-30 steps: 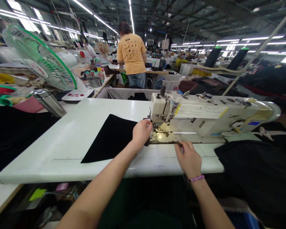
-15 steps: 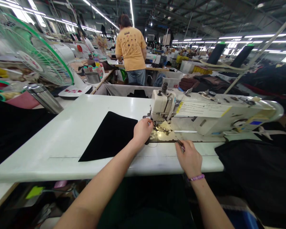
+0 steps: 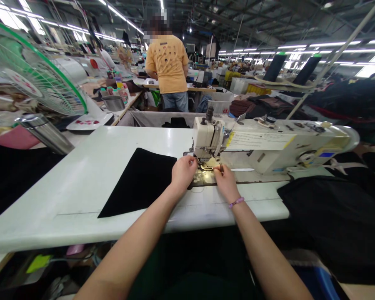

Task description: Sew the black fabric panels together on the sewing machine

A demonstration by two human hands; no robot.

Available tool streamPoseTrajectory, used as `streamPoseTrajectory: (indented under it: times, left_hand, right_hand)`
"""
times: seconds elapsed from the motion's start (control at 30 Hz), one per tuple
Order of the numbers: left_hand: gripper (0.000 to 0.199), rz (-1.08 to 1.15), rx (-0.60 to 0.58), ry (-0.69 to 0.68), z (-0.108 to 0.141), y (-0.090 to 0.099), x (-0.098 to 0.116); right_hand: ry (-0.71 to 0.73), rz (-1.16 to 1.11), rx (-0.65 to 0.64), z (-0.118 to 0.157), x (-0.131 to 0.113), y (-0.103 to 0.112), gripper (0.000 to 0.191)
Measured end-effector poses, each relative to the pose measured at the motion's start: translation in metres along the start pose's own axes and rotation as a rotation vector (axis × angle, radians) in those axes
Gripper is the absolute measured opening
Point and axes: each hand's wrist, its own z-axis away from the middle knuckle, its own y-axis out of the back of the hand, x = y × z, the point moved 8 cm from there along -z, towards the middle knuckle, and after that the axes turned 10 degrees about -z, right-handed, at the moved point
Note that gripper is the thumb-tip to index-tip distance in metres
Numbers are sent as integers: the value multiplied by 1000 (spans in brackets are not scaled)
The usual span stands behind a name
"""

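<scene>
Where the head of the sewing machine (image 3: 208, 139) comes down: both my hands work low beside it, one on each side; the needle itself is too small to make out.
Stray start: if the machine ran now, I judge a fingertip could be caught, because my fingers sit so near the stitching point.
Slip of the tool: a jerk of my right wrist could knock metal against metal, since there is little room between tip and fitting.
Loose thread (image 3: 198, 191): it lies in a thin curl in front of the plate and might snag or get drawn in if left slack.
Left hand (image 3: 183, 173): fingers narrow, thumb and fingertips close together at the head; whether they meet or pinch something, I cannot tell.
Right hand (image 3: 226, 182): fingers closed on a small dark tool (image 3: 221, 168), just beside the metal fitting (image 3: 207, 168) on the lit plate (image 3: 208, 178).
Black cloth (image 3: 137, 179): flat on the bench (image 3: 71, 175), left of the head, its right edge close by my left hand; a brush of that arm could skew it.
</scene>
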Motion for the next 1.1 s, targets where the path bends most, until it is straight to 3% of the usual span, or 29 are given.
streamPoseTrajectory:
  times: [0.3, 1.1]
  left_hand:
    - [22, 29, 35, 21, 1, 6, -8]
    - [18, -58, 35, -38, 4, 3, 1]
  right_hand:
    - [-24, 121, 50, 3, -13, -7, 21]
    - [-12, 229, 33, 6, -15, -10, 26]
